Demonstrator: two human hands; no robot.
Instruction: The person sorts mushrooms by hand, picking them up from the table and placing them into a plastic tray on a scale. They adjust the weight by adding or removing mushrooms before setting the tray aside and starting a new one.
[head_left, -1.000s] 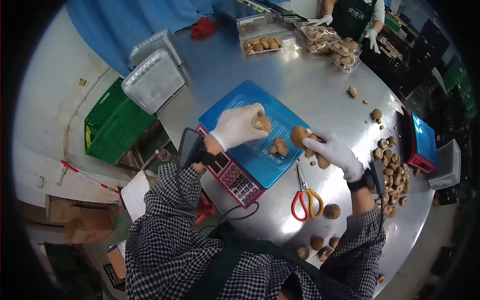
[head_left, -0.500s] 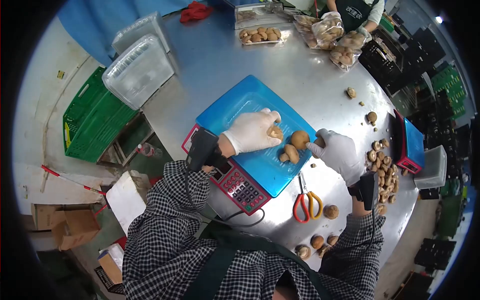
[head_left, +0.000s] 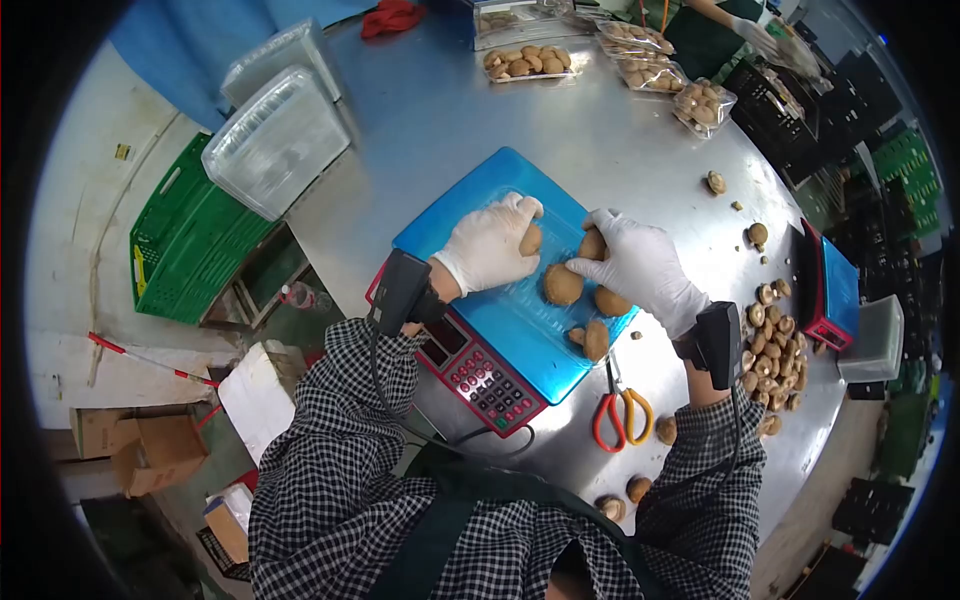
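Note:
My left hand [head_left: 492,248], in a white glove, is closed around a brown mushroom [head_left: 531,240] above a clear plastic tray [head_left: 500,312] on the blue scale pan [head_left: 552,375]. My right hand [head_left: 645,262], gloved too, grips another mushroom [head_left: 592,244] over the tray's right side. Between and below the hands lie a round mushroom [head_left: 563,285], a second one [head_left: 611,301] partly under my right fingers, and a mushroom with its stem showing [head_left: 596,341]. The scale's red keypad [head_left: 490,387] faces me.
Scissors [head_left: 622,415] with red and yellow handles lie right of the scale. Loose mushrooms [head_left: 775,355] are heaped at the right, beside a second scale [head_left: 830,285]. Packed trays [head_left: 530,63] stand at the back, near a co-worker's gloved hand [head_left: 755,38]. Stacked empty trays [head_left: 275,140] stand left.
My right hand has moved up and left over the tray. My left hand has shifted slightly up and left with its mushroom. More mushrooms show on the scale. The co-worker's arms have moved right.

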